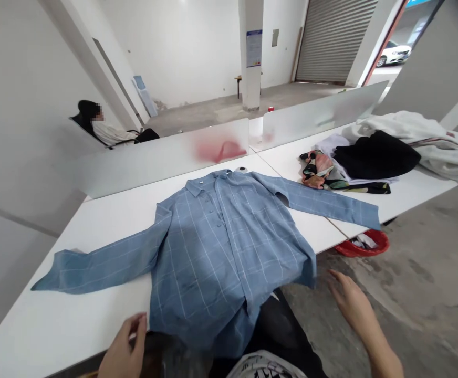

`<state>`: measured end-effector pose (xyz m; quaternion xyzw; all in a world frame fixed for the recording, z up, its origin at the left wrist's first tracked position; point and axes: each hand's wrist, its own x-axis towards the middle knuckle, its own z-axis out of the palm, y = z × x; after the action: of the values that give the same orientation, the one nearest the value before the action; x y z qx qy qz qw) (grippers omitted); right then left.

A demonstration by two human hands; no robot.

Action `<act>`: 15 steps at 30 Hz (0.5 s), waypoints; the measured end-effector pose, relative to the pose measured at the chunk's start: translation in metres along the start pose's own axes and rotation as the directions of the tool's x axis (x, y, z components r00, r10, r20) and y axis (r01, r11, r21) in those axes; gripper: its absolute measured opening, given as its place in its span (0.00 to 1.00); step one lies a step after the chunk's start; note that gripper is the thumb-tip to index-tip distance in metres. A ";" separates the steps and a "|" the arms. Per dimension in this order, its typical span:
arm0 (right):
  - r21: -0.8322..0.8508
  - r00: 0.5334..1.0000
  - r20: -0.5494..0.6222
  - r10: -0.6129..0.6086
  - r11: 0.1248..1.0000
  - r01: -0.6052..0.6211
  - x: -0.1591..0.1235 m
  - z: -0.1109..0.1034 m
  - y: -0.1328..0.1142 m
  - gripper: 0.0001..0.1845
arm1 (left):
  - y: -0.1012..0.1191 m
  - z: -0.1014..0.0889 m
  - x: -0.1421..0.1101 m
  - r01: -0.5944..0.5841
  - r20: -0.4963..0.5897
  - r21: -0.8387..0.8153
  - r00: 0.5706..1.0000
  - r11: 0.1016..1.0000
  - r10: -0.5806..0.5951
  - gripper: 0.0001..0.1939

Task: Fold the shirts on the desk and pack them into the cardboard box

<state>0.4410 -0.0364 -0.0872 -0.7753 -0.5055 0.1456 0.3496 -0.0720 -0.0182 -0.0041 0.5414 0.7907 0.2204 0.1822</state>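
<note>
A blue long-sleeved shirt point(221, 236) with a white check lies spread on the white table point(95, 226), collar at the far side and sleeves stretched out to both sides. Its lower hem hangs over the near edge. Just left of the bottom left corner of the shirt is my left hand point(124, 346), fingers bent, with a gap to the thumb and nothing seen in it. Off the right side of the hem, my right hand point(349, 299) is in the air with its fingers apart, slightly blurred, and apart from the cloth.
A pile of clothes lies on the right, with a black garment point(376, 155), a floral piece point(318, 168) and white clothing point(410, 128). Frosted dividers point(166, 152) run along the back edge. Below the table is a red-lined bin point(365, 249). A person point(106, 128) sits beyond.
</note>
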 end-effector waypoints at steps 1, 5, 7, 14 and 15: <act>0.015 0.998 -0.042 -0.054 0.998 0.055 -0.001 0.006 -0.017 0.20 | 0.015 0.001 0.015 -0.131 -0.032 0.011 0.991 0.991 0.131 0.20; 0.138 0.946 0.031 -0.322 0.939 0.315 -0.004 0.042 -0.106 0.17 | 0.088 0.037 0.092 -0.562 0.109 0.160 0.827 0.811 0.552 0.26; 0.114 0.874 0.086 -0.477 0.877 0.467 -0.006 0.065 -0.141 0.18 | 0.122 0.066 0.137 -0.590 0.191 0.272 0.807 0.760 0.558 0.27; -0.152 0.777 0.220 -0.590 0.766 0.624 0.002 0.117 -0.159 0.24 | 0.174 0.140 0.253 -0.515 0.186 0.325 0.857 0.793 0.480 0.31; -0.160 0.776 0.227 -0.588 0.764 0.625 0.006 0.119 -0.157 0.23 | 0.175 0.144 0.261 -0.513 0.189 0.320 0.858 0.796 0.477 0.32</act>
<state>0.2674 0.0549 -0.0629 -0.5894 -0.7694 0.0290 0.2446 0.0486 0.3029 -0.0418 0.7634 0.6380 0.0849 0.0550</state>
